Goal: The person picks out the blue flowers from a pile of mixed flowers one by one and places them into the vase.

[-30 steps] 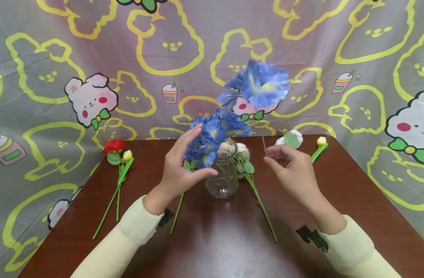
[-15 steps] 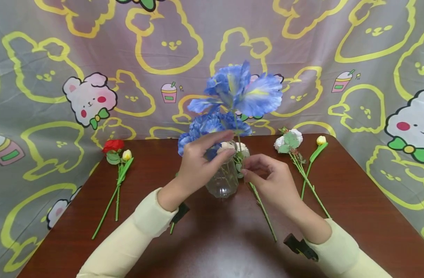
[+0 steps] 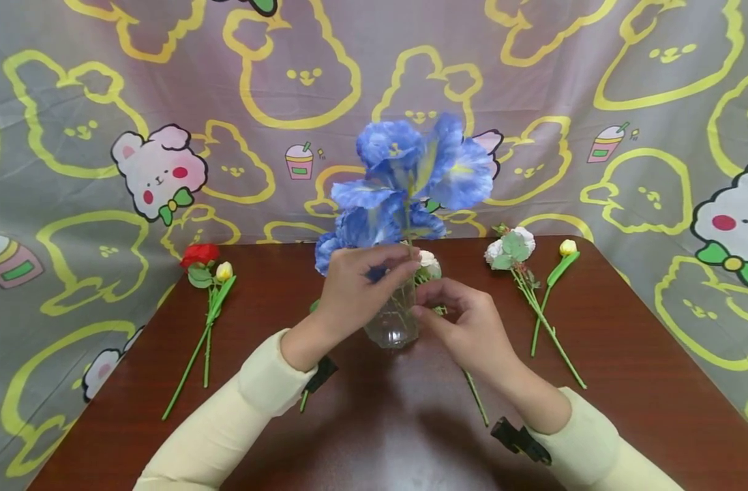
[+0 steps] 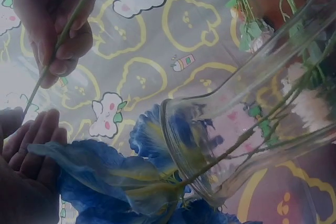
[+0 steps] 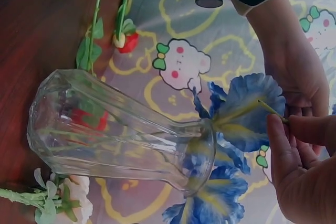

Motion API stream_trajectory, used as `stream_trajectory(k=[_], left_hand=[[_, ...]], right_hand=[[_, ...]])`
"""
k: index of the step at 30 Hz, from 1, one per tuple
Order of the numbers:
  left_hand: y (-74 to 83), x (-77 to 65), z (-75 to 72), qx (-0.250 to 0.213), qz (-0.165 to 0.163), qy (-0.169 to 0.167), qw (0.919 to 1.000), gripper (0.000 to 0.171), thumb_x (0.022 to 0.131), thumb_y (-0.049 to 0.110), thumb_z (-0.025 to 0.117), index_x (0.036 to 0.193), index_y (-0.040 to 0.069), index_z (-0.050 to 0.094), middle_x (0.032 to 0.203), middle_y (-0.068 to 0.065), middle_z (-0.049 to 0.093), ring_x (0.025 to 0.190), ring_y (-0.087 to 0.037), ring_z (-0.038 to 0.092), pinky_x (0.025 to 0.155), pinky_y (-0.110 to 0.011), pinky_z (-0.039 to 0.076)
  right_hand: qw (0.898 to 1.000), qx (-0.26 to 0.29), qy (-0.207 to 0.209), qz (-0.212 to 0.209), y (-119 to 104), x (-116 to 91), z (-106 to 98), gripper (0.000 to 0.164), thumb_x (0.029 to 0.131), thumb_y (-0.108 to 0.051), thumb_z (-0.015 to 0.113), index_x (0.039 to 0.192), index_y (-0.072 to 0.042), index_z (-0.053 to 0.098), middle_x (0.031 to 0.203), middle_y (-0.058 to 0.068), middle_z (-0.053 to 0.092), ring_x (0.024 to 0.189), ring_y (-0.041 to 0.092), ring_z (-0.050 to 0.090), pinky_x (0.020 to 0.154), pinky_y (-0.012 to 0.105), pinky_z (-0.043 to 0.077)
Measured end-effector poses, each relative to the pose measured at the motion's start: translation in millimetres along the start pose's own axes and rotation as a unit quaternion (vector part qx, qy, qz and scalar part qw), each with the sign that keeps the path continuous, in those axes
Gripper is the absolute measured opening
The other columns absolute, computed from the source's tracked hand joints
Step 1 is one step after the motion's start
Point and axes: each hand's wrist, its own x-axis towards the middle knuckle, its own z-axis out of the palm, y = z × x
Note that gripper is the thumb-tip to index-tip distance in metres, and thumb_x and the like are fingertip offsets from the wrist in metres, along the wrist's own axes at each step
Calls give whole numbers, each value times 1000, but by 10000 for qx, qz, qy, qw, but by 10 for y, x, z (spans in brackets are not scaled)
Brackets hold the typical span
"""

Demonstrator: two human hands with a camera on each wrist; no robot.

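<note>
An artificial blue iris (image 3: 456, 170) stands above the glass vase (image 3: 391, 332), its stem running down between both hands. My right hand (image 3: 468, 327) pinches the stem near its lower end, beside the vase; the cut tip pokes past the fingers in the right wrist view. Higher up, my left hand (image 3: 358, 290) holds the stem between thumb and fingers, in front of the vase mouth. Other blue irises (image 5: 210, 198) lean out over the rim (image 5: 207, 156), and their stems show through the glass. In the head view the left hand hides much of the vase's upper part.
On the left of the brown table (image 3: 257, 423) lie a red rose (image 3: 200, 255) and a yellow tulip (image 3: 224, 273). To the right are white flowers (image 3: 516, 247) and another yellow tulip (image 3: 568, 248). A pale flower (image 3: 431, 264) lies behind the vase. A patterned curtain (image 3: 226, 88) hangs behind.
The right hand has brought the iris leftward to the vase and lowered slightly. My left hand has moved right from the vase's irises to the held stem.
</note>
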Motion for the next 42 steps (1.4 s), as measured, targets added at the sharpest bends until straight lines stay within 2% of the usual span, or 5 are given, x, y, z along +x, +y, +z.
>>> stream_trajectory(k=[15,20,26,34,42], left_hand=[[25,14,9,206,-55,214,9995,10,82,7,77,74,3,75,62,0,67,52,-1,54,43,-20,36],[36,61,-23,709,95,457,9964,27,81,5,77,61,6,59,48,4,40,47,-7,36,44,-25,29],[53,92,-31,1530,370,730,9848,25,79,-3,66,58,5,53,51,0,41,50,-14,33,44,-31,32],[19,136,9,2153,567,509,9736,45,64,-18,51,62,16,23,63,5,13,56,-11,11,50,-27,13],[-11,177,104,2256,787,376,9703,30,73,-17,54,61,7,40,56,4,22,51,-8,13,45,-23,16]], right_hand=[[9995,-153,-149,239,15,20,-14,12,85,-1,73,96,-6,70,89,1,71,83,14,67,64,28,54],[9975,-589,-174,346,89,43,-47,16,85,-4,74,99,-10,71,92,-2,71,86,10,67,72,34,55],[9945,-812,-274,598,203,73,-50,18,85,-6,75,102,-8,69,95,3,71,90,11,66,79,37,55],[9875,-1005,-434,1132,458,198,-10,41,84,-12,77,121,1,63,115,19,66,107,30,63,87,45,53],[9872,-1134,-496,1011,727,298,51,58,82,-14,80,132,0,54,126,20,60,115,36,58,94,49,48]])
